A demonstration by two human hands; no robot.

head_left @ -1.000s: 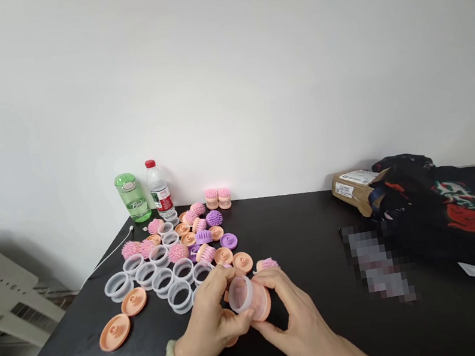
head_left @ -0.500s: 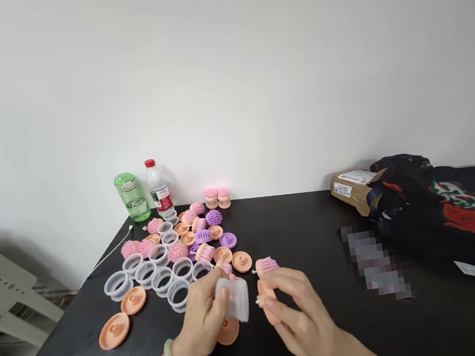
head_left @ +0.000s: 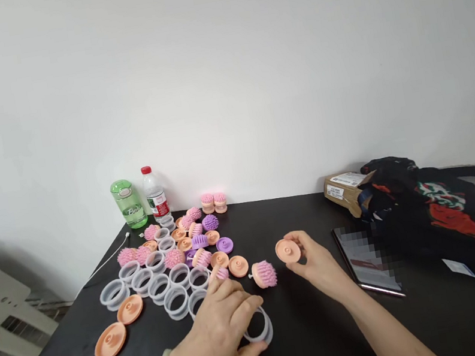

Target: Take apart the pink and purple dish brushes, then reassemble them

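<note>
My left hand (head_left: 220,333), a bead bracelet at its wrist, has thumb and fingers around a translucent plastic ring (head_left: 268,328) low over the black table. Part of that ring is hidden behind the fingers. Farther right, my right hand (head_left: 312,259) pinches a peach round disc (head_left: 288,251) by its edge, its small central knob facing me. Between the hands, a pink bristled brush head (head_left: 264,274) lies on its side, a white pin pointing left. Close by my left hand are more translucent rings (head_left: 176,302) and a peach disc (head_left: 238,266).
Left are loose brush heads, a purple disc (head_left: 224,245) and large orange discs (head_left: 110,342). Two brushes (head_left: 208,203) stand by the wall, near a green bottle (head_left: 130,205) and a water bottle (head_left: 155,195). Right lie a phone (head_left: 365,260), a cardboard box (head_left: 347,193) and a black patterned bag (head_left: 444,216).
My left hand has lowered the ring and turned it so its opening shows. My right hand has moved right and away from me, turning the peach disc face-on. The view has shifted slightly.
</note>
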